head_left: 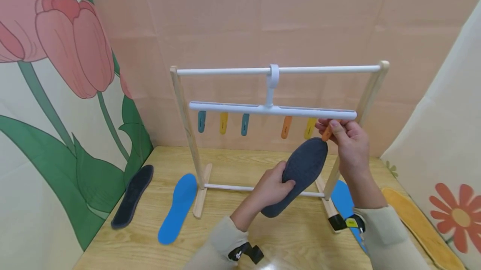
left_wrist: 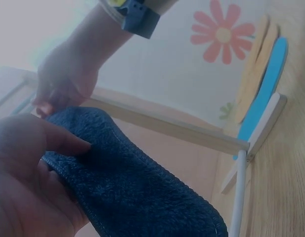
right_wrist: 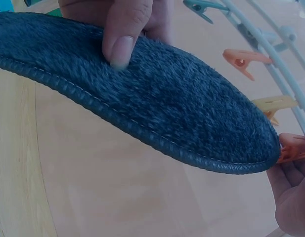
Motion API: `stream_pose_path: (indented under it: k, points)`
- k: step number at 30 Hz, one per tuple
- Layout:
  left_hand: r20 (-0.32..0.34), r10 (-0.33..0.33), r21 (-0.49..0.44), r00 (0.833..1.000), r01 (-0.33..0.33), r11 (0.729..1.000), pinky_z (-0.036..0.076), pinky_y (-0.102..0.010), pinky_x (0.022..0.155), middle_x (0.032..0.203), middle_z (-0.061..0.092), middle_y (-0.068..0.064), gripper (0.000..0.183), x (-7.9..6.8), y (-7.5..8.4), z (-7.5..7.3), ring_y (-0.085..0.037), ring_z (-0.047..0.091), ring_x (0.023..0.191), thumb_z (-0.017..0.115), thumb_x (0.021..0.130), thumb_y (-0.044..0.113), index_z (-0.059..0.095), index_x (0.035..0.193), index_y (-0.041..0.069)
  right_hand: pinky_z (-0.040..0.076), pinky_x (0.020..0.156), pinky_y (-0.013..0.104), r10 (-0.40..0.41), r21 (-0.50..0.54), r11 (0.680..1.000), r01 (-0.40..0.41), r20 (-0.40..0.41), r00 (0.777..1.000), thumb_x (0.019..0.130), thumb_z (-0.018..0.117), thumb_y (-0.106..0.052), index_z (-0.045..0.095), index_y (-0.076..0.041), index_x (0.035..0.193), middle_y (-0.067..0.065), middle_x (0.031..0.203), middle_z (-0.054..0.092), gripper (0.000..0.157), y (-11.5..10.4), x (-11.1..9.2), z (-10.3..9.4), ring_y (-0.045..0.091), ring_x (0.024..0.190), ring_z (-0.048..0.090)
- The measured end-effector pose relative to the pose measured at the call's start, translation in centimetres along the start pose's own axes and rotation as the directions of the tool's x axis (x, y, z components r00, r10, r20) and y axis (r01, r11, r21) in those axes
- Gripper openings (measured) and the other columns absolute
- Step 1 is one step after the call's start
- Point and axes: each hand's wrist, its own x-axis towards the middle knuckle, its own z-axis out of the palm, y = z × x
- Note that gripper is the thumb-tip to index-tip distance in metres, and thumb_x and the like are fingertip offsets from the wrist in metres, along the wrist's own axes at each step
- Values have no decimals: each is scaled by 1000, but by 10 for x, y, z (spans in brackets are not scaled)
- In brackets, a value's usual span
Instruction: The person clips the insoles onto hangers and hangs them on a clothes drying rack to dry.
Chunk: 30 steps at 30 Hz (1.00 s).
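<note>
My left hand (head_left: 273, 187) grips a dark navy, fuzzy insole (head_left: 305, 163), thumb on its pile face, fingers behind. The insole is tilted, one rounded end pointing up and right. With thumb and fingers, my right hand (head_left: 354, 148) pinches an orange clothespin (head_left: 326, 134) at the right end of a white clip hanger (head_left: 233, 108). In the right wrist view the insole's tip lies right at that orange clip (right_wrist: 292, 147). Beside it hang a yellow clip (head_left: 310, 128) and another orange clip (head_left: 287, 127). Farther left hang a yellow clip (head_left: 224, 123) and two teal clips (head_left: 245, 125).
The hanger hooks over the white top rod (head_left: 225, 71) of a wooden-legged rack. A dark insole (head_left: 132, 197) and a blue insole (head_left: 178, 209) lie left on the wooden table (head_left: 150, 257). To the right lie another blue insole (head_left: 342, 197) and tan insoles (head_left: 421, 226).
</note>
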Motion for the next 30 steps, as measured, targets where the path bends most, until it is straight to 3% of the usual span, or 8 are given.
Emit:
stream_pose_path:
  k: [11,30]
  points:
    - [16,-22,-54,1000,23,998,54,-32,92,131,65,-9,40,6,4,1,-15,64,115,62,100,21,52,137,10,58,85,25,-10,1,1000,10,10,1000,99,64,-16,62,8,122,12,104,76,34,1,1,-1,19,95,75]
    - [13,-6,-73,1000,7,997,54,-29,90,128,66,-7,39,10,13,7,-13,65,109,61,101,21,51,138,11,56,87,23,5,-24,1000,-5,-7,1000,98,66,-20,64,7,121,9,102,76,35,-1,0,-1,18,94,75]
